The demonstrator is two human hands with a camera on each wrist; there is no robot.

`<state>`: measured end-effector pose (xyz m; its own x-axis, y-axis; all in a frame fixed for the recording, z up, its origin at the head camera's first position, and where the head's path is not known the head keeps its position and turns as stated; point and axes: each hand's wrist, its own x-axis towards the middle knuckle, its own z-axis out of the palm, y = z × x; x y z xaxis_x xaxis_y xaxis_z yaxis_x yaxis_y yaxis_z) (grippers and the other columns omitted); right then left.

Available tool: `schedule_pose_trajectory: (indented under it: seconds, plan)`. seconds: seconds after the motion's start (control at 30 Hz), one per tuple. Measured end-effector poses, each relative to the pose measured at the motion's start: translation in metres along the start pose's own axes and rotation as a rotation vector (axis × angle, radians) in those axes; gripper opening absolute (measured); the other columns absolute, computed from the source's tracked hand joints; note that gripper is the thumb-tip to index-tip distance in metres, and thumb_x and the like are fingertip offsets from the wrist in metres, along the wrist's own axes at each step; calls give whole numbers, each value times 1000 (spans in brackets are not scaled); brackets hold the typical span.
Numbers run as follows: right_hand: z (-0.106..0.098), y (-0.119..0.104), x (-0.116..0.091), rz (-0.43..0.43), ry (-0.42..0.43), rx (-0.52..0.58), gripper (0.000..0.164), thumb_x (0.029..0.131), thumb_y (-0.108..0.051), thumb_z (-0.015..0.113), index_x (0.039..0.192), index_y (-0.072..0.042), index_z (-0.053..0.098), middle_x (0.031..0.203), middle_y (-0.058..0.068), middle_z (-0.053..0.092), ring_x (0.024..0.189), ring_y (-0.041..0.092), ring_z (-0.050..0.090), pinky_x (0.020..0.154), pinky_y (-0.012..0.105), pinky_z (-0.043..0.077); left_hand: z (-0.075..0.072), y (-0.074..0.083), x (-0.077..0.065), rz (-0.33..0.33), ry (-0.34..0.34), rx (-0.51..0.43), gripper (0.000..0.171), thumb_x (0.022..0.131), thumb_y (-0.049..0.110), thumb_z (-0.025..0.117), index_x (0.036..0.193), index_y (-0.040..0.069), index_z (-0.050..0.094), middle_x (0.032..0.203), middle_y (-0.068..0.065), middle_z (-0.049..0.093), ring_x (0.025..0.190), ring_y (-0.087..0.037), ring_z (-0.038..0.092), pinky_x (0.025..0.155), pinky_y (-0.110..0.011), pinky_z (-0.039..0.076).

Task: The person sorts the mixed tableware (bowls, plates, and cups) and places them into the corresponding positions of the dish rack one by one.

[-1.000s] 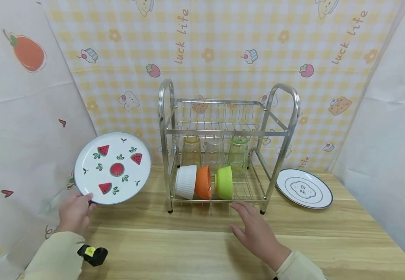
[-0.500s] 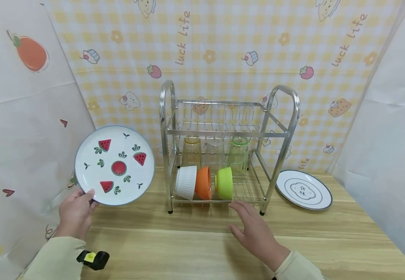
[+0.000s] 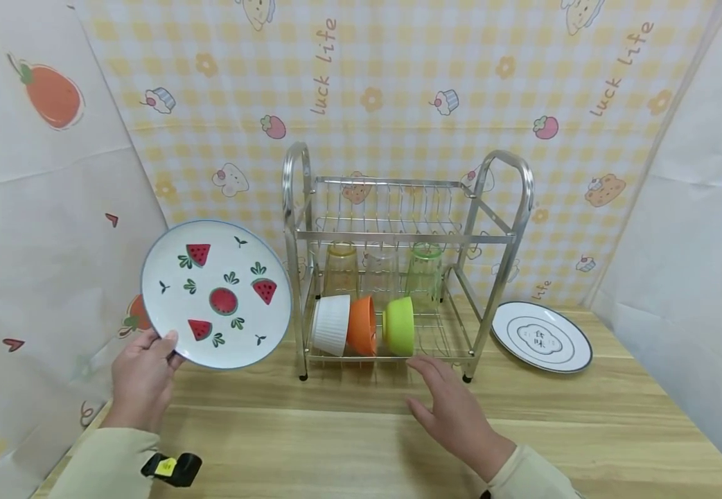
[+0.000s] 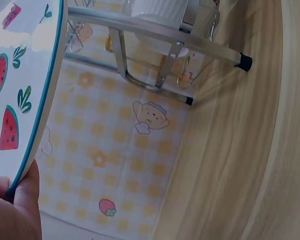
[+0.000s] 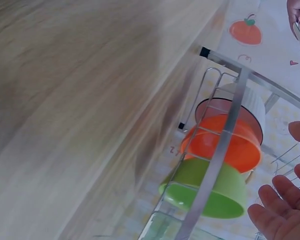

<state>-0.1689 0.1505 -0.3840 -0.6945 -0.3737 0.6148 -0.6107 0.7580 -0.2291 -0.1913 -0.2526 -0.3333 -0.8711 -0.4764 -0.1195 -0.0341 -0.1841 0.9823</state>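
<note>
My left hand (image 3: 143,378) pinches the lower left rim of a round white plate (image 3: 177,298) painted with watermelon slices and edged in blue. The plate is held up, tilted toward me, left of the steel dish rack (image 3: 404,238). In the left wrist view the thumb and a finger grip the plate (image 4: 27,100) at its rim. My right hand (image 3: 457,419), fingers loosely spread and holding nothing, hovers over the table in front of the rack's lower right part. The right wrist view shows its fingers (image 5: 285,200) beside the green bowl (image 5: 205,187).
On the rack's lower tier lie a white bowl (image 3: 331,324), an orange bowl (image 3: 362,326) and a green bowl (image 3: 400,326) on their sides. Behind them stand a yellowish glass (image 3: 341,270), a clear glass and a greenish glass (image 3: 425,274). Another white plate (image 3: 560,343) lies right of the rack.
My left hand has raised the watermelon plate slightly and brought it right, toward the rack and closer to me. The right hand stays nearly where it was.
</note>
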Motion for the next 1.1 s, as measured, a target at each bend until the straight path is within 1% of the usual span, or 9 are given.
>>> schedule_pose_trajectory:
  seconds: [0.17, 0.3, 0.43, 0.5, 0.6, 0.67, 0.77, 0.93, 1.1]
  plan:
    - [-3, -5, 7, -22, 18, 51, 58, 73, -8, 83, 123, 2, 56, 119, 14, 61, 110, 30, 58, 92, 44, 50, 9, 4, -7, 30, -11, -38, 50, 104, 18, 40, 151, 7, 28, 155, -12, 29, 134, -23, 40, 86, -16, 45]
    - [-9, -12, 17, 14, 3, 138, 53, 77, -8, 79, 123, 4, 55, 118, 14, 62, 109, 27, 59, 91, 42, 51, 15, 6, -14, 63, -25, -14, 50, 103, 18, 42, 151, 7, 30, 154, -13, 32, 131, -23, 43, 87, -18, 45]
    - [-15, -22, 26, 59, -18, 219, 50, 81, -9, 77, 125, 4, 55, 122, 13, 60, 113, 27, 57, 93, 43, 49, 21, 7, -22, 109, -43, 35, 50, 103, 19, 44, 150, 7, 32, 153, -12, 35, 128, -22, 46, 87, -18, 45]
    - [-17, -26, 31, 79, -29, 255, 50, 82, -10, 76, 126, 3, 56, 124, 12, 60, 114, 26, 57, 93, 42, 49, 24, 7, -25, 126, -48, 36, 50, 102, 18, 46, 150, 7, 34, 151, -13, 37, 123, -18, 50, 85, -17, 46]
    - [-20, -32, 37, 104, -42, 325, 49, 83, -10, 75, 127, 1, 56, 125, 11, 60, 114, 25, 57, 92, 41, 50, 30, 7, -31, 140, -47, 23, 48, 101, 16, 48, 147, 6, 39, 146, -15, 43, 109, -8, 58, 81, -14, 49]
    - [-22, -36, 41, 111, -49, 373, 48, 84, -9, 75, 126, 0, 56, 124, 10, 60, 114, 25, 57, 91, 40, 50, 33, 6, -34, 153, -57, 8, 46, 101, 14, 49, 145, 4, 41, 142, -16, 46, 99, -3, 60, 79, -14, 50]
    - [-25, -41, 47, 120, -66, 427, 47, 85, -11, 74, 127, -1, 56, 125, 9, 60, 115, 23, 56, 93, 40, 50, 39, 6, -40, 175, -72, 29, 44, 101, 14, 50, 142, 1, 44, 137, -17, 50, 92, 2, 62, 78, -14, 51]
    - [-29, -47, 55, 157, -98, 560, 47, 86, -11, 72, 129, -2, 54, 127, 7, 59, 117, 26, 56, 96, 44, 48, 49, 5, -49, 197, -114, 52, 42, 101, 11, 49, 141, -2, 45, 135, -20, 52, 91, 3, 63, 80, -17, 52]
    - [-32, -48, 59, 175, -105, 721, 45, 88, -4, 66, 130, 0, 51, 128, 11, 56, 117, 28, 55, 98, 42, 47, 58, 3, -57, 218, -148, 33, 39, 100, 6, 48, 138, -5, 46, 136, -23, 52, 92, 4, 63, 80, -18, 52]
